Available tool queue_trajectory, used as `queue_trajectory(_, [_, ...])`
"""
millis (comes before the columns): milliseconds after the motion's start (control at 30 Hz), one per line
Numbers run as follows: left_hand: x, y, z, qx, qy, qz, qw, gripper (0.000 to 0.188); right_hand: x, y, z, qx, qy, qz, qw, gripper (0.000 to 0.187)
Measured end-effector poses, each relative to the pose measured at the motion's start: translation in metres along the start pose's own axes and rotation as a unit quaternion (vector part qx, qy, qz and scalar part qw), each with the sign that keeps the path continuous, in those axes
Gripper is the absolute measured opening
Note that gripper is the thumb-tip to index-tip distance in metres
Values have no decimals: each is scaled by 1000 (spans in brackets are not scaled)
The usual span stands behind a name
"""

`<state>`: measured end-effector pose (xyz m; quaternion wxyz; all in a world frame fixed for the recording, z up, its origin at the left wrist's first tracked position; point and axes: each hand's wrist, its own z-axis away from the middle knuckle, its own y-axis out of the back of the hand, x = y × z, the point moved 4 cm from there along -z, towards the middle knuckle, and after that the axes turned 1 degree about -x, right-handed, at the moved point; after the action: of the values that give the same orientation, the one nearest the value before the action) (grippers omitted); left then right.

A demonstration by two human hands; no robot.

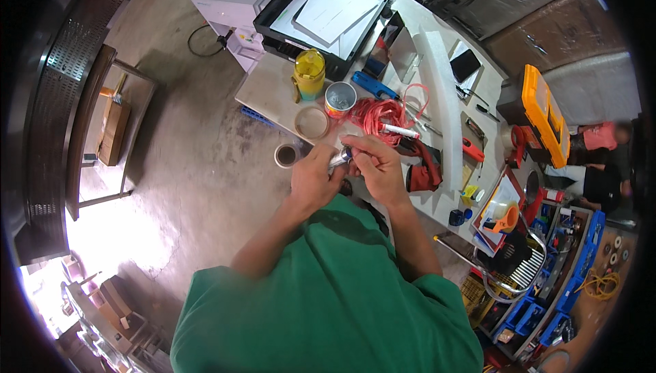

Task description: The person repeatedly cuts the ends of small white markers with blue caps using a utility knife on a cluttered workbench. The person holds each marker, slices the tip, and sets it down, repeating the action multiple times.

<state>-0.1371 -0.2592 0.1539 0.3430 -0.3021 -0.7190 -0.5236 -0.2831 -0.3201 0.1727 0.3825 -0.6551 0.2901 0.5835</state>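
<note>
Close in front of my green shirt, my two hands meet at the table's near edge. My left hand (316,176) is closed round a small silver cylinder with a dark blue end (339,158); its exact kind is too small to tell. The fingers of my right hand (380,168) are bent and pinched at its dark end. Just beyond lie a bundle of red plastic strapping (374,115) and a white marker with a red end (400,130). A red and black pouch (425,173) is beside my right hand. A tape roll (287,155) sits left of my left hand.
The table holds an open tin (339,99), a yellow-lidded bottle (310,72), another tape roll (311,123), a blue-handled tool (374,85) and a black tray (273,21) of papers. An orange case (545,115) stands open at right. Tool bins (529,318) are lower right; people sit beyond.
</note>
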Motion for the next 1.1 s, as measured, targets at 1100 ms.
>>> queue_trajectory(1100, [28,15,20,-166,-89,309,932,55,-76,2,19,-228,78,214,947,38])
